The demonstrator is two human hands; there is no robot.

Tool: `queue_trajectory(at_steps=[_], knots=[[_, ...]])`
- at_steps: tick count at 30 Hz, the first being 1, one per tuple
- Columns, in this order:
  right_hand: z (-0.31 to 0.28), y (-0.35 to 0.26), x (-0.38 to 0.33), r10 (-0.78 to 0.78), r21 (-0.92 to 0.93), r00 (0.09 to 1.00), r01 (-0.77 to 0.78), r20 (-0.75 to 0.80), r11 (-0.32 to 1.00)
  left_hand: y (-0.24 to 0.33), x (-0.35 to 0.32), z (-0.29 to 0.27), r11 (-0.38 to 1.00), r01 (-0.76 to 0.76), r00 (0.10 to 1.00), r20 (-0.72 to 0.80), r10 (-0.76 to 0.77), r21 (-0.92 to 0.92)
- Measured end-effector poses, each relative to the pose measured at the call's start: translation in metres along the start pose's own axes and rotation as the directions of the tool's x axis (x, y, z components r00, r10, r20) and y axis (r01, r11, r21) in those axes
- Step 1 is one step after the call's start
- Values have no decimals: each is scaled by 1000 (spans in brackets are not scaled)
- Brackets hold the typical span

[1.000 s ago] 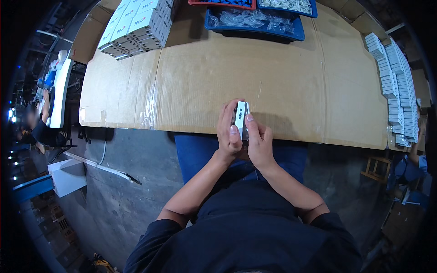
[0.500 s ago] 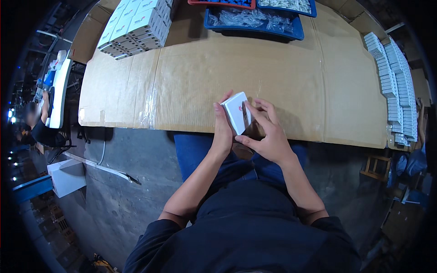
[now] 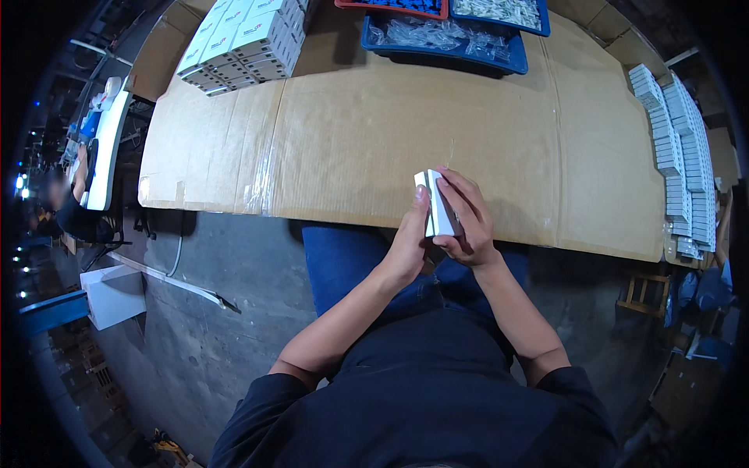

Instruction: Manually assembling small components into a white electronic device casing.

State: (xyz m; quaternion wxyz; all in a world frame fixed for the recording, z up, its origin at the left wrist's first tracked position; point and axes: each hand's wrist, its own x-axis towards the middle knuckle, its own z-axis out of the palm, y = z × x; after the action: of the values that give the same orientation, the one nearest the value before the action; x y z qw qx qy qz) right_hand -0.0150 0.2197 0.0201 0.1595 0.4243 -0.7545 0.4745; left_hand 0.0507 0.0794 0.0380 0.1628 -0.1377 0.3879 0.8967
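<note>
A small white box (image 3: 442, 209) is held between my two hands over the near edge of the cardboard-covered table. It is tilted on its side, and a dark lengthwise line shows along it near my left thumb. My left hand (image 3: 410, 234) grips its left side, thumb pressed against the face and the other fingers hidden behind. On the other side, my right hand (image 3: 470, 217) wraps its fingers over the right face, with the thumb beneath the lower end. What is inside the box cannot be seen.
White boxes (image 3: 248, 40) are stacked at the table's back left. Behind stand a blue tray of clear plastic pieces (image 3: 511, 62), a red tray (image 3: 390, 9) and another blue tray (image 3: 538, 30). Long rows of white boxes (image 3: 677, 148) line the right side. A person (image 3: 78, 218) sits far left.
Both hands have moved slightly right with the box and turned it, so its narrow side with the dark line now shows. My right fingers have closed over its right face.
</note>
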Motion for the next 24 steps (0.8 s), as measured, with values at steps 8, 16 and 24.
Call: queue_trajectory(at_steps=[8, 16, 24], knots=[[3, 0, -9, 51, 100, 993, -40, -104, 994, -8, 0, 0, 999, -5, 1000, 5, 5, 38], [8, 1, -11, 168, 231, 985, -156, -33, 960, -6, 7, -3, 997, 55, 993, -102, -60, -45], [-6, 7, -6, 677, 570, 736, -554, -5, 607, 24, 6, -14, 870, 151, 987, 19, -161, -469]])
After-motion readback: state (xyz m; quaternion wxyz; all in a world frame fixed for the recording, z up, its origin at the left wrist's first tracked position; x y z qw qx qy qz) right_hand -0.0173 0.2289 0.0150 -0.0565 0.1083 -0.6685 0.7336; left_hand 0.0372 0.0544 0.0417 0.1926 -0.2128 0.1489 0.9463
